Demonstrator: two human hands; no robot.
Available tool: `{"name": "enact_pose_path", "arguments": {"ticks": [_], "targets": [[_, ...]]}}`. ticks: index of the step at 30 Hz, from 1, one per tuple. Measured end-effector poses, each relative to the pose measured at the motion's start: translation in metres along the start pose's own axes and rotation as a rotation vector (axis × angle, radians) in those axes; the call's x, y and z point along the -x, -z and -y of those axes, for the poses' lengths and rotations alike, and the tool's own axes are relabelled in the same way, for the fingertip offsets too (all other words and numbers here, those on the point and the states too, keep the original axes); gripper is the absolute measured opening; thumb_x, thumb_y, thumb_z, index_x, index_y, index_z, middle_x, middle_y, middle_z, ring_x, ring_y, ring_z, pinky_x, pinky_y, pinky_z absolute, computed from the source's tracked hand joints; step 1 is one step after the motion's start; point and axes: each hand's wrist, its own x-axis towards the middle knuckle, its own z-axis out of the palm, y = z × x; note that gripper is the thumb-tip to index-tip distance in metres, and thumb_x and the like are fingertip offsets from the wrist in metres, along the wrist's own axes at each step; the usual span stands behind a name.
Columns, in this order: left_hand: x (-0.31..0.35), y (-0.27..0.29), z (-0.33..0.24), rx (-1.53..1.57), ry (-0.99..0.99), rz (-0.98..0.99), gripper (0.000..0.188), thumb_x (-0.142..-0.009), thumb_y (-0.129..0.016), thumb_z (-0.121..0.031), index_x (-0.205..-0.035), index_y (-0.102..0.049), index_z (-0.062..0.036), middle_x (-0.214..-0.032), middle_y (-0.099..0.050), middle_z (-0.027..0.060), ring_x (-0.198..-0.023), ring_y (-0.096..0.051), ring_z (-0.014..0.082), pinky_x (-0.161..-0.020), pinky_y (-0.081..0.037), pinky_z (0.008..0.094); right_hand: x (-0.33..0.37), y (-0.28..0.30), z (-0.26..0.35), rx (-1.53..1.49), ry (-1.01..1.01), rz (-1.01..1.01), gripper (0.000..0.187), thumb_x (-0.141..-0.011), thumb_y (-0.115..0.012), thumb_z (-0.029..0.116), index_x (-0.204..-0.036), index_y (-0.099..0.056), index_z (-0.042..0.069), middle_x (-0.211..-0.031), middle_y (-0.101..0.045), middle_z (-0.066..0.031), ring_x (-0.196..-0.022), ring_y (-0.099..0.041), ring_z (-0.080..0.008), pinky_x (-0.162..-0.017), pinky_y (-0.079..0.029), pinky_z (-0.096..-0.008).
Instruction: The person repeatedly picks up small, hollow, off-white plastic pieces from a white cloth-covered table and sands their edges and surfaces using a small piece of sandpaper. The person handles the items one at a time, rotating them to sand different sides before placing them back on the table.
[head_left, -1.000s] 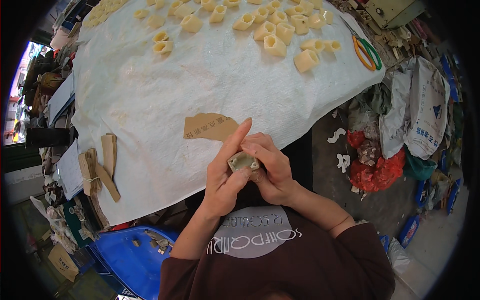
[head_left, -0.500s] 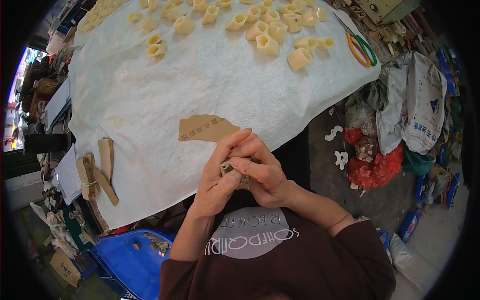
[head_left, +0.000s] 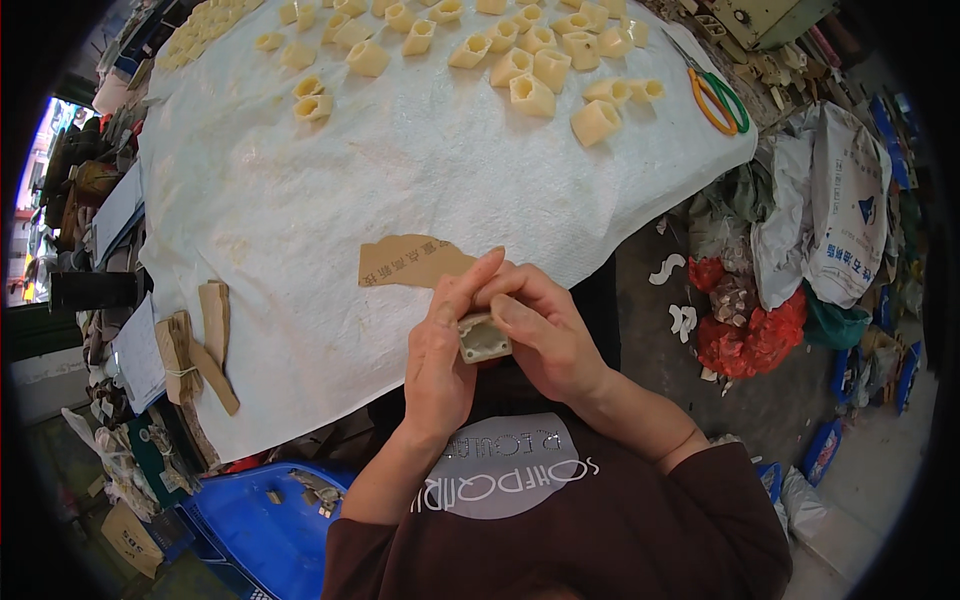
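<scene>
Between my two hands, in front of my chest, sits a small grey-beige block (head_left: 484,341) with a hollow face and little round marks at its corners. My left hand (head_left: 440,365) grips its left side. Closed round the other side is my right hand (head_left: 552,335), its thumb over the block's upper right edge. Fingers of both hands meet above the block and hide its far side. Just beyond my fingertips a torn piece of brown cardboard (head_left: 405,262) lies on the white sheet (head_left: 310,200), which covers the table.
Many hollow yellowish blocks (head_left: 532,95) stand at the table's far side. Scissors with orange and green handles (head_left: 718,103) lie at the far right. Cardboard strips (head_left: 175,355) are at the left edge. A blue bin (head_left: 250,520) stands lower left; bags (head_left: 848,215) crowd the right.
The block has turned so its hollow face now shows between my hands. My right thumb has shifted to its upper right edge, and both hands have opened out slightly around it.
</scene>
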Motion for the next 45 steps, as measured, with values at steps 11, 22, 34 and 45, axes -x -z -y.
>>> {"name": "enact_pose_path", "arguments": {"ticks": [11,22,34,45], "targets": [[0.0,0.003,0.006,-0.35,-0.084,-0.047,0.053,-0.094,-0.026,-0.035,-0.128,-0.038,0.0032,-0.123,-0.045,0.0133,-0.11,-0.046,0.0216,-0.095,-0.035,0.0325,-0.005,0.006,-0.008,0.229,0.214,0.156,0.005,-0.086,-0.054,0.007,-0.09,-0.052,0.004,-0.098,-0.047,-0.0033,-0.083,-0.049,-0.0083,-0.072,-0.041,-0.0223],[0.0,-0.003,0.005,0.014,-0.024,-0.076,0.047,-0.09,-0.035,-0.031,-0.126,-0.039,-0.0011,-0.115,-0.046,0.0115,-0.106,-0.047,0.0197,-0.087,-0.041,0.0323,-0.004,0.004,-0.01,0.018,0.096,0.133,0.021,-0.091,-0.045,0.015,-0.099,-0.056,0.0,-0.102,-0.046,-0.0026,-0.095,-0.047,-0.0107,-0.08,-0.04,-0.0255],[-0.006,0.014,-0.006,-0.241,-0.116,0.029,0.067,-0.09,-0.038,-0.046,-0.134,-0.016,-0.0005,-0.124,-0.032,0.0133,-0.112,-0.037,0.0228,-0.095,-0.03,0.036,-0.014,-0.003,0.024,1.425,0.662,0.256,0.045,-0.071,-0.065,0.017,-0.113,-0.051,0.006,-0.11,-0.047,-0.0054,-0.104,-0.043,-0.0233,-0.091,-0.026,-0.0417],[-0.011,0.01,0.013,-0.339,-0.185,-0.009,0.065,-0.091,-0.038,-0.043,-0.135,-0.018,0.0003,-0.121,-0.038,0.0122,-0.11,-0.044,0.0212,-0.093,-0.036,0.0345,-0.015,0.011,0.003,0.325,0.298,0.029,0.039,-0.083,-0.062,0.02,-0.114,-0.05,-0.001,-0.107,-0.051,-0.0058,-0.1,-0.047,-0.0127,-0.086,-0.037,-0.0267]]}}
